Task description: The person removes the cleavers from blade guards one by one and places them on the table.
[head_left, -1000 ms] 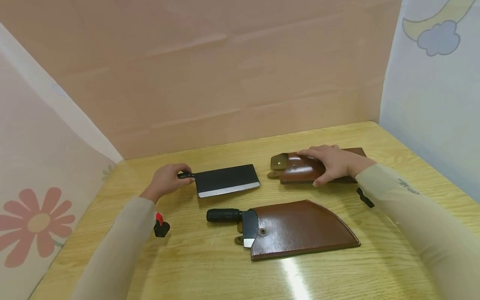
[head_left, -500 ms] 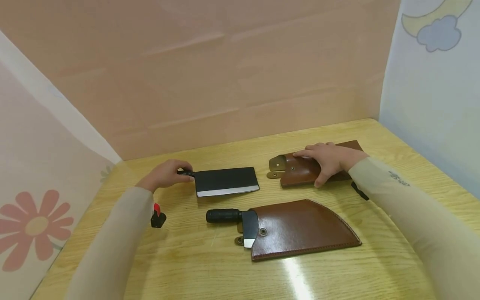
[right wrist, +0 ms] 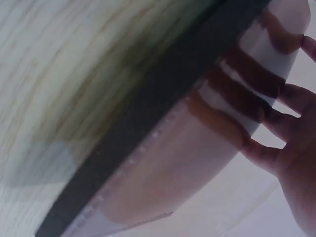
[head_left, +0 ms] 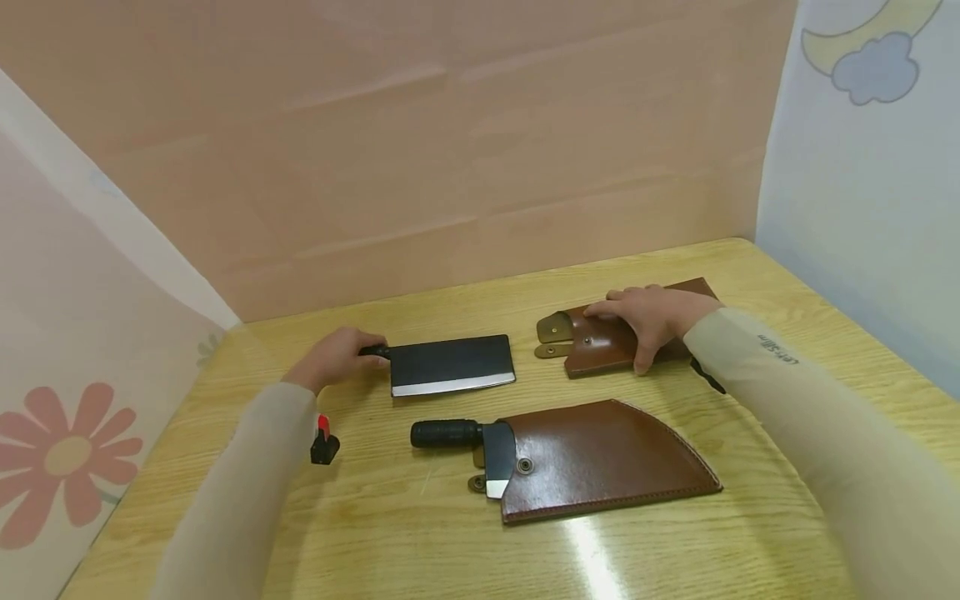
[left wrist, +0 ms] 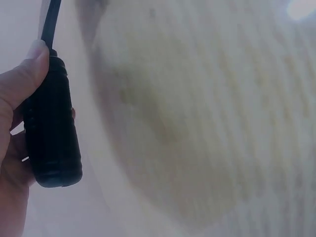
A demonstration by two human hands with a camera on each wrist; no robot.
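A black cleaver (head_left: 452, 364) lies flat on the wooden table (head_left: 375, 533), bright edge toward me. My left hand (head_left: 337, 357) grips its black handle (left wrist: 52, 123), thumb on top near the blade. To the right lies a small brown leather sheath (head_left: 600, 346) with brass-coloured snap tabs at its left end. My right hand (head_left: 652, 321) holds it, fingers spread over the top and thumb at the near edge. In the right wrist view the fingers (right wrist: 269, 150) lie along the sheath (right wrist: 197, 148).
A second knife with a black handle (head_left: 446, 432) sits in a large brown leather sheath (head_left: 607, 458) in front of me. A small black-and-red item (head_left: 324, 442) is beside my left forearm. Pink and pale panels wall the table's back and sides.
The small sheath's right end has shifted slightly left under my right hand. My left hand keeps its grip on the cleaver, which stays almost where it was.
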